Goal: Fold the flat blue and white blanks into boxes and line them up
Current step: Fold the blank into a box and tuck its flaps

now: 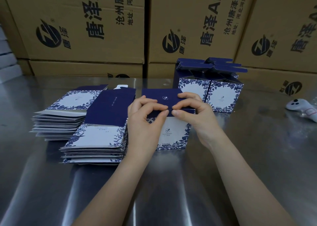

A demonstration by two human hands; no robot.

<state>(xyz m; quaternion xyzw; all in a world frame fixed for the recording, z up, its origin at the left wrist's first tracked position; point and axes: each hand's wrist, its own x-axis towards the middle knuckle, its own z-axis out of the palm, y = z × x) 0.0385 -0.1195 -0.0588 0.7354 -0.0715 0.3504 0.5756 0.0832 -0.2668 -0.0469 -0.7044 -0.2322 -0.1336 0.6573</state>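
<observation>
A blue and white box [173, 134] stands on the steel table [171, 182] in front of me, its dark blue lid flap [161, 96] raised at the back. My left hand [145, 116] and my right hand [190, 112] pinch the box's top front edge from either side, fingertips nearly meeting. Left of the box lie two stacks of flat blanks, a near stack [96, 140] and a far stack [65, 116]. Behind the box at the right stand several folded boxes [211, 90] in a group, their lids open.
Big brown cartons [89, 28] form a wall along the table's far edge. A white handheld device [301, 109] lies at the right side of the table. Bare steel stretches between me and the box.
</observation>
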